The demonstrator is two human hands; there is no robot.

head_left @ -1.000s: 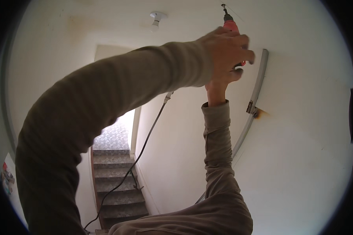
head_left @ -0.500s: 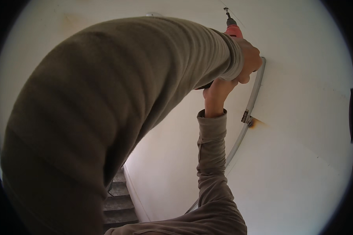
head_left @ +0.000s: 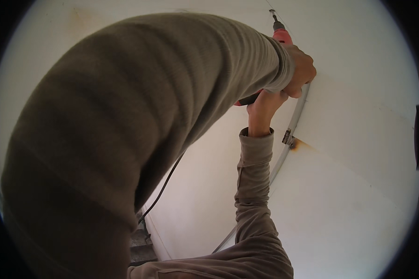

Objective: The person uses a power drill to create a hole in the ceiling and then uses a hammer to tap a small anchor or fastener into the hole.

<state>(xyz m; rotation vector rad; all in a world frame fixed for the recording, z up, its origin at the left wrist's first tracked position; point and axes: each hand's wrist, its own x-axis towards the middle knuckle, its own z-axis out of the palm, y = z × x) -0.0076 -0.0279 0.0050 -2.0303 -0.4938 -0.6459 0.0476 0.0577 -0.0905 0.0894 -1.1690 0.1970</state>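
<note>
A red power drill (head_left: pixel 282 36) is raised high, its dark chuck and bit pointing up to a small spot (head_left: pixel 272 11) on the pale wall. Whether the tip is inside a hole is too small to tell. My left hand (head_left: pixel 303 72) is closed round the drill body behind the chuck. Just below it, my right hand (head_left: pixel 267 106) is closed at the lower part of the drill, its fingers largely hidden. The tool's black and red end shows beside the right wrist. My left sleeve covers most of the drill's middle.
A grey conduit pipe (head_left: pixel 277 167) runs along the wall behind my hands, with a rusty clamp (head_left: pixel 287 136) and a brown stain. A black cord (head_left: pixel 165 186) hangs below my left arm. Dark stair steps (head_left: pixel 143 253) lie far below.
Both hands and the drill have shifted slightly right in the picture. The black cord now shows beneath my left arm, and less of the stairs is visible. The grip is the same.
</note>
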